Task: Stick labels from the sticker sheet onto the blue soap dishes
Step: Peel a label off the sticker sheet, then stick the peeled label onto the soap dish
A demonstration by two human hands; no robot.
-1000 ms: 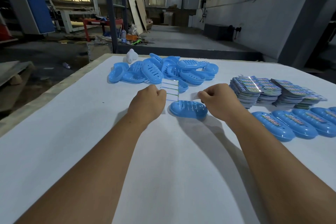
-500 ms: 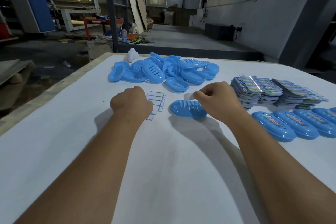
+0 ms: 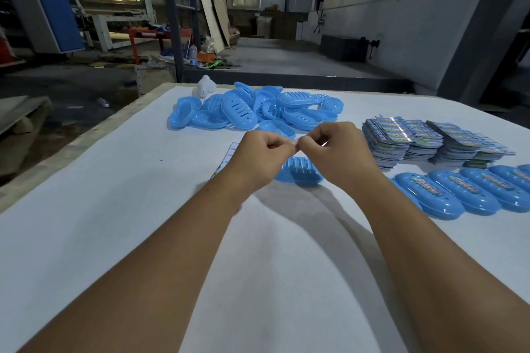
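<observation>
One blue soap dish (image 3: 299,172) lies on the white table (image 3: 114,209), just below my two hands. My left hand (image 3: 258,155) and my right hand (image 3: 338,152) meet fingertip to fingertip above it and pinch a small white label (image 3: 296,143) between them. The sticker sheet (image 3: 226,159) lies flat on the table, mostly hidden behind my left hand. A pile of unlabelled blue soap dishes (image 3: 258,109) lies beyond the hands.
Stacks of printed cards (image 3: 430,140) stand at the right. In front of them is a row of several labelled blue dishes (image 3: 459,192). A small white object (image 3: 205,86) stands at the table's far edge. The table's left edge runs diagonally.
My left hand has left the sticker sheet on the table and moved right to meet my right hand. Both hands now pinch a label above the dish.
</observation>
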